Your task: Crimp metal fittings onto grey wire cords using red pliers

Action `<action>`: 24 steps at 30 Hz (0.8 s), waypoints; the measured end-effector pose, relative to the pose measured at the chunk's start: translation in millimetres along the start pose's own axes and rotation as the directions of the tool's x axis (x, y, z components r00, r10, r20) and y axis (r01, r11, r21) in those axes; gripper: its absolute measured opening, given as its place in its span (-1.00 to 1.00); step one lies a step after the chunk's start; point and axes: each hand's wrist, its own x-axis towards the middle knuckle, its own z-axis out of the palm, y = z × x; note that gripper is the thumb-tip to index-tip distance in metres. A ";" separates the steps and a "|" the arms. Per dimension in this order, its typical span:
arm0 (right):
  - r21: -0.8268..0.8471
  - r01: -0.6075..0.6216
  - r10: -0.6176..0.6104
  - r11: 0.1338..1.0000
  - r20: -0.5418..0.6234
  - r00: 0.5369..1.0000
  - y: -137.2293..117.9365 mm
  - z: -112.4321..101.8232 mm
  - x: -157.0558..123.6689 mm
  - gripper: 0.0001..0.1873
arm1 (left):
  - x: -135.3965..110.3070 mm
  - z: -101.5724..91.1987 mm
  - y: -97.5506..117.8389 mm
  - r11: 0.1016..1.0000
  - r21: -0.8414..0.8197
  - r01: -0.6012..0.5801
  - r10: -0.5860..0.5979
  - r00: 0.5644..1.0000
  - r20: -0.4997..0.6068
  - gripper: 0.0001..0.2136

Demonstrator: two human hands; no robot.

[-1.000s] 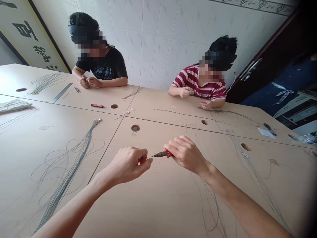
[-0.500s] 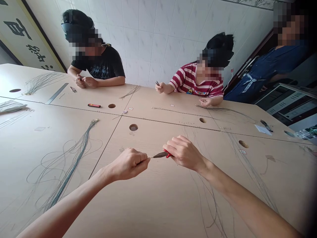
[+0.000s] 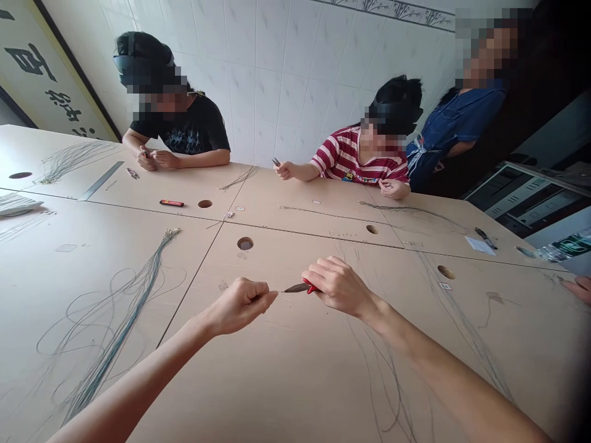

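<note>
My right hand [image 3: 339, 286] is closed round the red handles of a pair of pliers [image 3: 296, 288], whose dark jaws point left. Opposite the tips, my left hand [image 3: 244, 306] is closed, thumb and forefinger pinched together. A thin bit of something, like a cord end or wire, shows between these fingers and the plier tips; it is too small to name. To the left lies a bundle of thin grey-green cords [image 3: 133, 307] with small metallic ends. Loose thin cords [image 3: 385, 369] lie on the table under and below my right forearm.
Across the table [image 3: 258, 381] sit a person in a black shirt [image 3: 184, 126] and one in a striped shirt [image 3: 355, 154]. Another person in blue [image 3: 462, 117] stands at the right. A red marker-like stick [image 3: 172, 203], a metal ruler [image 3: 102, 179] and a bottle [image 3: 567, 246] lie around.
My hands keep the same hold, nearly in place. The view has shifted slightly. The person in blue has leaned or moved left, and the striped-shirt person's near-right hand has lifted from the cords.
</note>
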 end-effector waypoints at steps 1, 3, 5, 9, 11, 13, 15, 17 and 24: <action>-0.007 -0.001 0.001 1.000 -0.002 1.000 0.9 -0.7 0.3 -0.83 | 0.9 -0.3 0.6 0.998 -0.039 0.054 -0.055 0.998 -0.007 -0.67; -0.017 0.002 -0.002 1.000 -0.004 1.000 2.0 -2.1 0.6 -0.85 | 2.3 -0.4 3.6 0.986 -0.107 0.126 -0.130 0.991 -0.029 -0.75; -0.025 -0.002 0.002 1.000 0.002 1.000 2.2 -3.1 0.0 -0.85 | 3.2 0.8 7.8 0.979 -0.148 0.141 -0.152 0.986 -0.066 -0.76; -0.021 -0.037 0.037 0.999 0.024 0.999 1.4 -3.8 -3.3 -0.87 | 4.6 7.2 14.7 0.976 -0.164 0.142 -0.162 0.980 -0.117 -0.77; 0.001 -0.061 0.061 0.998 0.030 0.998 1.4 -4.5 -5.4 -0.86 | 6.2 10.2 16.7 0.975 -0.170 0.144 -0.167 0.977 -0.133 -0.76; 0.078 -0.119 0.116 0.990 0.037 0.993 1.2 -6.0 -8.0 -0.86 | 9.0 12.1 17.8 0.972 -0.200 0.121 -0.156 0.973 -0.169 -0.75; 0.231 -0.233 0.230 0.945 0.041 0.972 -0.4 -7.7 -11.0 -0.87 | 12.6 13.3 18.4 0.957 -0.276 0.089 -0.156 0.960 -0.232 -0.74; 0.415 -0.367 0.383 0.832 0.049 0.923 -4.6 -8.9 -14.1 -0.84 | 16.5 14.6 18.7 0.919 -0.387 0.077 -0.194 0.942 -0.272 -0.72; 0.829 -0.479 0.713 0.289 0.148 0.685 -32.2 -10.8 -7.5 -0.77 | 24.2 22.2 23.4 0.650 -0.753 0.100 -0.291 0.948 -0.125 -0.71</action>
